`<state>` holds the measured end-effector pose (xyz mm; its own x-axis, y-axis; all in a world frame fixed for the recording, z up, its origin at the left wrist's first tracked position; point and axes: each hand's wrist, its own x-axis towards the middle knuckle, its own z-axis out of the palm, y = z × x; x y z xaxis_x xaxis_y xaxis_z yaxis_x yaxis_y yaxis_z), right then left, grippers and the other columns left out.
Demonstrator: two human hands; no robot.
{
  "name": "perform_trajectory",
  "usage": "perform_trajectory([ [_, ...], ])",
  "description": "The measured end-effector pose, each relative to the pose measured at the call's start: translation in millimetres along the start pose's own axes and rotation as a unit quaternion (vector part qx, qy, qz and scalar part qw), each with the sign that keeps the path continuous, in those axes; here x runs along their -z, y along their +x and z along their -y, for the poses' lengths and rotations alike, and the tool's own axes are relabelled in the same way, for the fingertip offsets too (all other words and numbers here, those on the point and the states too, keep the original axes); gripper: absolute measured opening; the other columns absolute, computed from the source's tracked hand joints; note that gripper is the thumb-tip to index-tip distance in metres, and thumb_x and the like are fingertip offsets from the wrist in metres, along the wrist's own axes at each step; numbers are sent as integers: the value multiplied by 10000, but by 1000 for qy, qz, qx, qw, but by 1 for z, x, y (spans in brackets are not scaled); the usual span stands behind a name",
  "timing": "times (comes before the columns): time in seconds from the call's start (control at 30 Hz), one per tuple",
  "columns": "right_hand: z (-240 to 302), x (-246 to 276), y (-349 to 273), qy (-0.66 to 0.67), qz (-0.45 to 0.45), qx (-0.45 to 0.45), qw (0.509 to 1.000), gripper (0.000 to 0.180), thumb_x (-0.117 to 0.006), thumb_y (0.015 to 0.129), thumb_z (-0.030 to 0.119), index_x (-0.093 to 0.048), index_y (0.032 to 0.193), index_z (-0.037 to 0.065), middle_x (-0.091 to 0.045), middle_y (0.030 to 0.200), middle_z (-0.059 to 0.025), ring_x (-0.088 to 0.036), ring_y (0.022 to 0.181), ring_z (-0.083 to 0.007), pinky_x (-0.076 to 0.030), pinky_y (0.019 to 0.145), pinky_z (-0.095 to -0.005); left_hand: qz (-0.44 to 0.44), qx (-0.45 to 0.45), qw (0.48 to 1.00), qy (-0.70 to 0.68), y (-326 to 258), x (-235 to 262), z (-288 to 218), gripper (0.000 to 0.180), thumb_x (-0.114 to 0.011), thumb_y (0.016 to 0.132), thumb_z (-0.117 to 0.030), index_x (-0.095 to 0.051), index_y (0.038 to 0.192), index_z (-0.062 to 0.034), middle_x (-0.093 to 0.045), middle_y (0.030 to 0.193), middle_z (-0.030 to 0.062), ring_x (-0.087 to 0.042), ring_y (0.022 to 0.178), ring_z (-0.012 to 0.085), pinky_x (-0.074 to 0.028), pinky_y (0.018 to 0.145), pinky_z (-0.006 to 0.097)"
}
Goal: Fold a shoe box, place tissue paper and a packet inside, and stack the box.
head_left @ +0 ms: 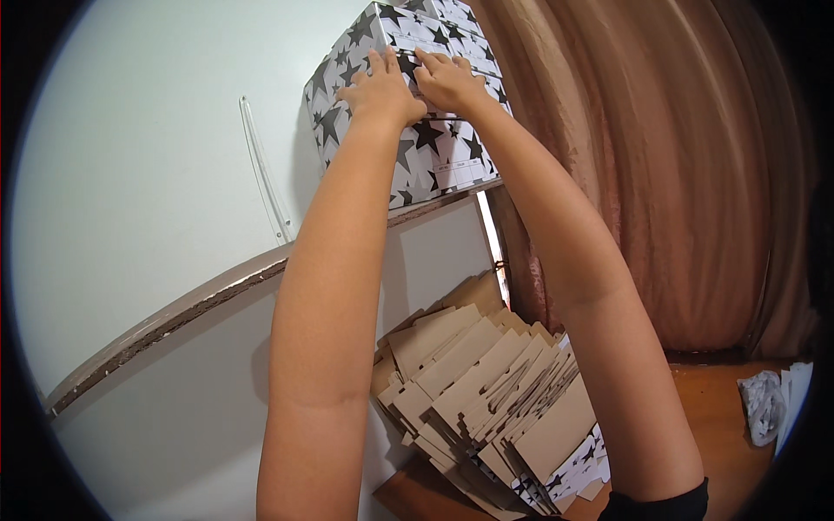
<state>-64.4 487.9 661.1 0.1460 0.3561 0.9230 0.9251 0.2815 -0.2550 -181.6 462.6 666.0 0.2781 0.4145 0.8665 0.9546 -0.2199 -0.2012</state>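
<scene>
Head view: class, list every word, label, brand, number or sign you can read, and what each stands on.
None can be read for certain.
Lower box: a ruled label, its print too small to read.
Upper box: a faint label strip, too blurred to read.
Cardboard pile: no readable text.

High before you, a narrow brown shelf [208, 293] runs along the pale wall, carrying stacked black-and-white star-patterned boxes [421, 148]. Below, your orange-brown surface [705, 404] bears a leaning pile of flattened cardboard pieces [486, 373]; toward its right end lie a crumpled clear plastic bag [762, 408] and white sheets [792, 395].
</scene>
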Motion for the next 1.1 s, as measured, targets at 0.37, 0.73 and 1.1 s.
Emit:
perform_trajectory([
  [0.37, -41, -2, -84, 36, -34, 119, 992, 478, -338, 867, 334, -396, 1318, 187, -319, 1394, -113, -294, 1262, -355, -260, 985, -549, -67, -90, 987, 114, -65, 3, -45, 592, -560, 757, -280, -427, 1294, -70, -276, 1427, 97, -247, 1307, 313, -181, 987, 626],
  [0.73, -159, 56, -435, 116, -15, -32, 993, 391, -561, 835, 159, -498, 1207, 57, -470, 1207, -167, -415, 1148, -338, -314, 972, -394, -11, -193, 917, -349, -352, -100, -151, 599, -599, 765, -297, -428, 1270, -24, -429, 1317, 113, -371, 1227, 293, -242, 1011, 525],
  [1.1, -107, 153, -785, 62, 149, -380, 911, 394, -558, 843, 168, -474, 1198, 20, -461, 1179, -205, -434, 1134, -350, -340, 973, -373, 232, -121, 918, -299, -587, -151, -235, 381, -605, 744, -139, -551, 1092, 7, -566, 936, 129, -554, 927, 284, -433, 762, 384],
])
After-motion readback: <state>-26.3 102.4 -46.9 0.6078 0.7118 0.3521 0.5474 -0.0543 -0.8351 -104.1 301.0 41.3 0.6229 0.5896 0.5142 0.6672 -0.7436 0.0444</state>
